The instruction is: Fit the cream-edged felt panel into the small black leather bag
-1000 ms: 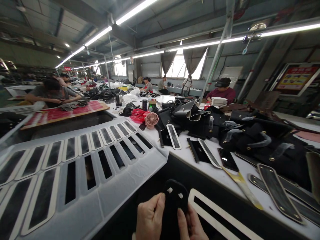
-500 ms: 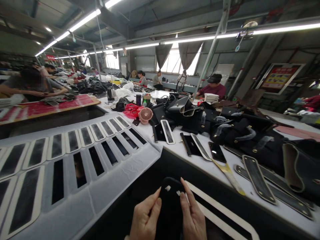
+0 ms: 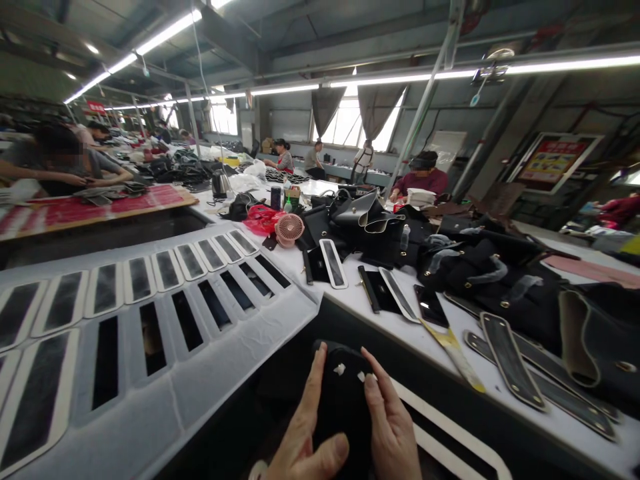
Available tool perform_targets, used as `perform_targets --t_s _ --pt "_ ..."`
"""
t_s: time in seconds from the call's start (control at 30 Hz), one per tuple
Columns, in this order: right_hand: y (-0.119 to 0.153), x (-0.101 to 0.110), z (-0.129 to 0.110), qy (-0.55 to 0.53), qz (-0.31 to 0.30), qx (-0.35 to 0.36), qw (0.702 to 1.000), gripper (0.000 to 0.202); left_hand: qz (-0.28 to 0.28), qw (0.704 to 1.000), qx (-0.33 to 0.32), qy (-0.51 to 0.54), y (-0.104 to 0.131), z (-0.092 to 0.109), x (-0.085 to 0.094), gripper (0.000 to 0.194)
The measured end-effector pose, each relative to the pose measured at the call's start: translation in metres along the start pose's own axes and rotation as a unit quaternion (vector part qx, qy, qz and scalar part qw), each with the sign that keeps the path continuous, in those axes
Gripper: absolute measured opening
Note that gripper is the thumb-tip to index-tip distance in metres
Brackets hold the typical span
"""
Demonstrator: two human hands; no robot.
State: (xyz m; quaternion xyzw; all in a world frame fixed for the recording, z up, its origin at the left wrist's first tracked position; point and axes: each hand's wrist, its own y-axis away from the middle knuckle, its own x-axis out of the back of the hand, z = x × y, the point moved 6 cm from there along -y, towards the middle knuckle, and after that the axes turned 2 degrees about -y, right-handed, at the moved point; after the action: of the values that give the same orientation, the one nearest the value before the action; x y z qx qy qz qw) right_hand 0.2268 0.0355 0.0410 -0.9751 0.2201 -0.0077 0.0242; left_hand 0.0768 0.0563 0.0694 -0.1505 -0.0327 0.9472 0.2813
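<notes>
Presently both hands hold one black leather piece (image 3: 344,400) low in the view, just in front of the counter (image 3: 350,300) edge. The left hand (image 3: 305,433) has its forefinger laid straight up the piece's left side and its thumb pressed across the lower face, so the fingers are grasping the piece. The right hand (image 3: 395,430) clasps the right side, its fingers (image 3: 374,381) reaching to the rounded top, also grasping.

Risk, as a judgement: the piece is held in the air off the counter edge, so a slackened thumb could let it drop to the dark space below. Two small pale tabs (image 3: 340,368) sit near its top, right by the fingertips; a careless rub could lift or shift them. The piece looks soft, so a tight pinch could crease it.

Materials: the piece is matt black and rounded at the top, like a tongue. Left of it lies a white sheet (image 3: 165,387) cut with rows of long slots, crinkled like thin fabric. Beyond it on the counter lie glossy dark strips with pale rims (image 3: 334,263), a heap of black bag parts with brass studs (image 3: 500,280), and a small pink ribbed fan (image 3: 290,230).
</notes>
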Motion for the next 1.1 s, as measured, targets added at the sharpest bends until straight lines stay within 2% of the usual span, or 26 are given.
perform_targets --t_s 0.1,0.2,0.3,0.37,0.47,0.57,0.67,0.8,0.97,1.1 --pt "0.006 -0.004 -0.008 -0.014 0.027 0.006 1.000 0.051 -0.001 0.999 0.028 0.025 -0.010 -0.004 0.003 0.075" --pt "0.013 -0.007 -0.011 0.003 0.051 0.005 0.999 0.048 -0.011 0.995 0.062 0.080 -0.016 -0.018 0.003 0.073" --pt "0.018 -0.008 -0.006 0.025 0.024 -0.020 0.999 0.053 0.032 0.995 0.055 0.082 -0.017 -0.032 0.009 0.063" --pt "0.018 -0.004 -0.004 0.050 0.011 -0.011 0.999 0.053 0.062 0.996 0.038 0.049 -0.017 -0.038 0.013 0.057" --pt "0.012 0.004 -0.015 0.155 -0.008 0.089 0.984 0.042 0.063 0.997 0.030 -0.017 -0.017 -0.042 0.014 0.054" --pt "0.007 0.007 -0.030 0.253 -0.030 0.201 0.946 0.036 0.057 0.995 0.022 -0.075 -0.017 -0.041 0.012 0.057" --pt "0.006 0.007 -0.041 0.297 -0.022 0.275 0.914 0.030 0.045 0.993 0.014 -0.112 -0.016 -0.038 0.010 0.064" --pt "0.008 0.006 -0.046 0.321 0.007 0.306 0.896 0.020 0.016 0.990 0.013 -0.142 -0.017 -0.037 0.008 0.065" --pt "0.004 0.004 -0.042 0.297 -0.036 0.286 0.911 0.005 -0.005 0.987 -0.019 -0.158 -0.018 -0.032 0.006 0.059" --pt "0.013 0.004 -0.047 0.295 -0.061 0.369 0.879 0.015 0.001 0.989 -0.030 -0.148 -0.017 -0.032 0.006 0.056"
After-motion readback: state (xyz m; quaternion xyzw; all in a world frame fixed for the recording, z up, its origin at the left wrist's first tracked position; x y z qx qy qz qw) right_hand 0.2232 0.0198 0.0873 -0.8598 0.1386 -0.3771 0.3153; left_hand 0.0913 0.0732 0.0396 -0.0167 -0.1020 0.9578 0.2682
